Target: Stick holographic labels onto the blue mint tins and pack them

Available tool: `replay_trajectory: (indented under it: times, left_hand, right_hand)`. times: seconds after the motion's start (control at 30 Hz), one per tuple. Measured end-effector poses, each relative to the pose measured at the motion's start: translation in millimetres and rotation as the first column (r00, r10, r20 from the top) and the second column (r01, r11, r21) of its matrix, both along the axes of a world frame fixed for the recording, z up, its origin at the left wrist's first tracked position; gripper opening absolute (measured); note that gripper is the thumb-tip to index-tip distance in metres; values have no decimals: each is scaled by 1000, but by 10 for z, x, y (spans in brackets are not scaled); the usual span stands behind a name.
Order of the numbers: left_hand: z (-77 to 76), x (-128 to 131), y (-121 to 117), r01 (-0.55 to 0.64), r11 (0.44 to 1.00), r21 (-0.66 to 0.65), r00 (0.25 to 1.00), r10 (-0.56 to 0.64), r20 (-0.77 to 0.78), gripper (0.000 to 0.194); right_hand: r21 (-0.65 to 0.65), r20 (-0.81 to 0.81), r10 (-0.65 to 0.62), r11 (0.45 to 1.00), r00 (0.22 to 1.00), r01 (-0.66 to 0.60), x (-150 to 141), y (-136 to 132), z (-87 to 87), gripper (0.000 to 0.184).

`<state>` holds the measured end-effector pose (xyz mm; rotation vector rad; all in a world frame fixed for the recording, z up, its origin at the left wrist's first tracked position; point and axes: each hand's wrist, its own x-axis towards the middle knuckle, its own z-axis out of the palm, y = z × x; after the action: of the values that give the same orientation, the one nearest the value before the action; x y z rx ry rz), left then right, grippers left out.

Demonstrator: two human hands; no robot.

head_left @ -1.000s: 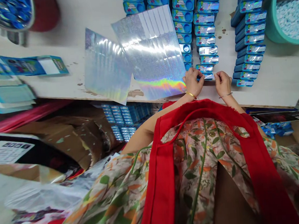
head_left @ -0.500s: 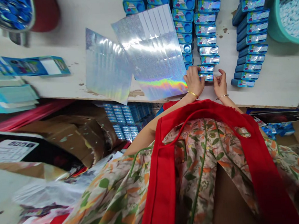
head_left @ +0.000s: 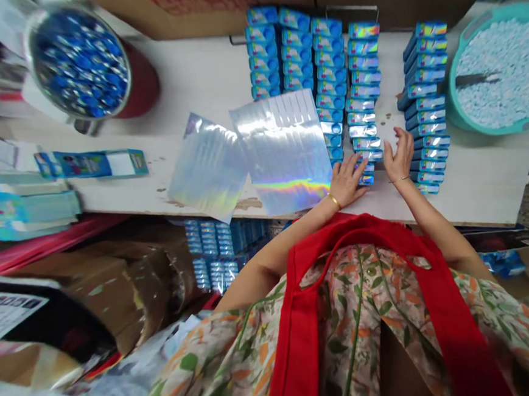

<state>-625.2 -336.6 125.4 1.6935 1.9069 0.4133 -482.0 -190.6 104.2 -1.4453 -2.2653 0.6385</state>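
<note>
My left hand (head_left: 348, 182) lies with its fingers spread over the near end of a row of small blue boxes (head_left: 364, 117), which carry shiny holographic strips on top. Just right of that row, my right hand (head_left: 398, 156) is raised with thumb and fingers apart, holding nothing. Left of my left hand is a large holographic sticker sheet (head_left: 283, 154) with several strips gone from its far edge. It overlaps a second, paler sheet (head_left: 209, 165). Part of the near boxes is hidden under my left fingers.
More blue boxes (head_left: 296, 55) stand in rows behind the sheets, and another stickered row (head_left: 427, 112) is at right. Beyond it sits a turquoise basin (head_left: 456, 103) of small pale pieces. A red pot (head_left: 143, 79) of blue wrapped pieces and a flat carton (head_left: 79, 165) are at left.
The view has tipped up, showing more of the table's far side. My right hand has moved forward along the row, off the nearest box. My left fingers have spread out over the near boxes.
</note>
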Motion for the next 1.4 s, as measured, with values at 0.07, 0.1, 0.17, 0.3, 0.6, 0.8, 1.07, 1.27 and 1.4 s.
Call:
replay_trajectory:
  times: [0.07, 0.1, 0.17, 0.3, 0.6, 0.8, 1.07, 1.27, 1.4]
  left_hand:
    - [-26, -31, 99, 154, 988, 11, 987, -153, -54, 111]
    - [-48, -37, 155, 201, 980, -5, 977, -201, -76, 119]
    - [-98, -38, 253, 247, 967, -56, 963, -252, -99, 123]
    - [-159, -12, 321, 231, 969, -82, 965, -239, -103, 112]
    - [-57, 195, 406, 186, 971, -153, 981, -191, -18, 90]
    - [-45, 445, 553, 229, 964, -136, 973, -225, 45, 92]
    - [-63, 684, 699, 255, 965, -53, 965, -251, 76, 96]
    - [104, 321, 627, 269, 957, 111, 910, -290, 295, 79]
    - [135, -336, 348, 48, 977, 210, 940, -115, 322, 43]
  right_hand:
    - [79, 46, 73, 994, 996, -76, -391, 437, 158, 61]
    - [95, 80, 105, 989, 991, -112, -614, 667, 205, 62]
    - [91, 157, 148, 982, 977, -163, -1062, 1094, 226, 63]
    - [21, 238, 188, 980, 953, -199, -1738, 1600, 3, 61]
    - [-56, 198, 231, 973, 952, -224, -1856, 1622, -395, 63]
    - [-71, 265, 253, 968, 931, -242, -1700, 1654, -257, 59]
    - [-20, 344, 145, 989, 928, -147, -1220, 1931, -57, 58]
    - [-129, 275, 578, 814, 768, -567, -1032, 1328, 213, 60]
    - [-293, 276, 780, 624, 561, -724, -810, 942, 198, 56]
